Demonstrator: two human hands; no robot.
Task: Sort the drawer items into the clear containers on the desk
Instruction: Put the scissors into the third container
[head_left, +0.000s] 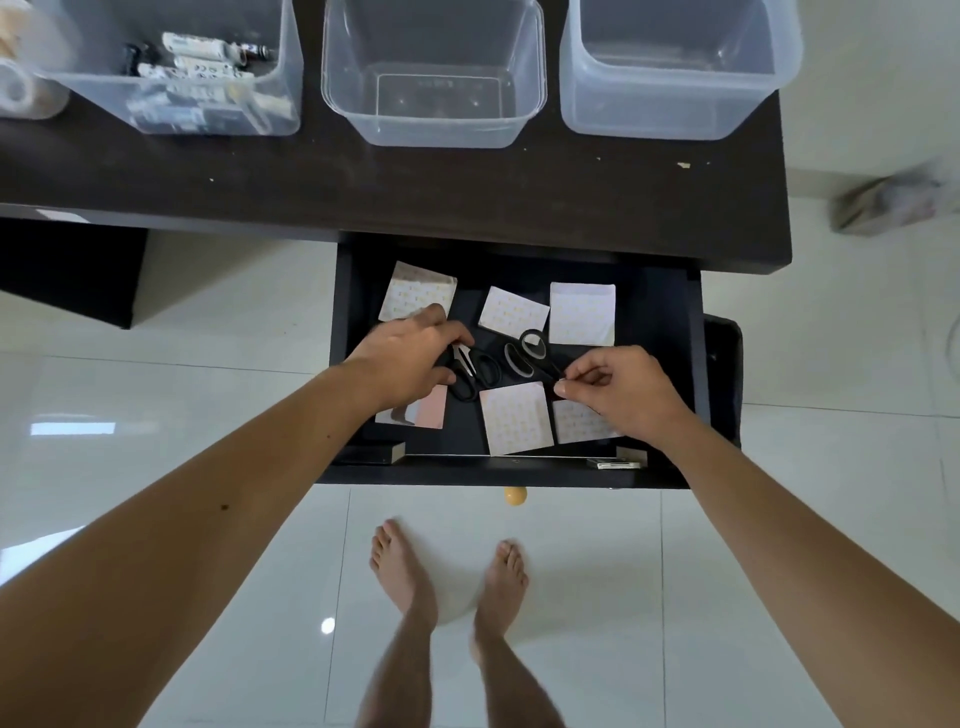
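The dark drawer (670, 322) stands pulled out below the desk. Inside lie several white patterned paper packets (582, 313) and two pairs of black scissors. My left hand (405, 358) is closed on the left scissors (475, 371), covering their blade end. My right hand (618, 392) pinches the blade tip of the right scissors (527, 353), whose handles point up-left. On the desk stand three clear containers: the left one (171, 67) holds batteries and small items, the middle one (434, 78) and the right one (675, 62) hold nothing.
The dark desk top (467, 182) runs across the top of the view. Tape rolls (21, 83) sit at the far left. A yellow drawer knob (515, 494) sticks out toward me. My bare feet stand on white floor tiles; a crumpled cloth (888, 200) lies at right.
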